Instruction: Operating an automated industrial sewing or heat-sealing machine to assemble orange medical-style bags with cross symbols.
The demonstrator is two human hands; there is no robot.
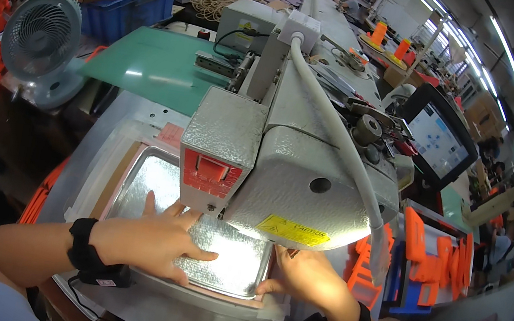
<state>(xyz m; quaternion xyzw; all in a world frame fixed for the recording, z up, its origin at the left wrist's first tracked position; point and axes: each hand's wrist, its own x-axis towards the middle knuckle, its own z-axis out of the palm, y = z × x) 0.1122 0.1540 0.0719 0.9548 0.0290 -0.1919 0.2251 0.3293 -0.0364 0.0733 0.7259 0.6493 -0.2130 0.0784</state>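
Observation:
A shiny silver panel with rounded corners and a raised rim (231, 272) lies under the head of a grey industrial sewing machine (293, 187). My left hand (155, 239) rests on the panel with its fingers spread, and the machine head hides some fingertips. At the panel's right edge is my right hand (311, 282). Its thumb reaches to the rim and stands apart from the forefinger; the other fingers are partly hidden. A pale pink border shows around the panel, over the machine's metal bed (190, 316). Both wrists wear black bands with cables.
Left stand a grey-green fan (43, 36) and a blue crate (126, 9) with cardboard on top. A green board (157, 69) lies behind the bed. To the right are a tilted screen (438, 136) and orange frames (432, 251) in a bin. People sit farther back.

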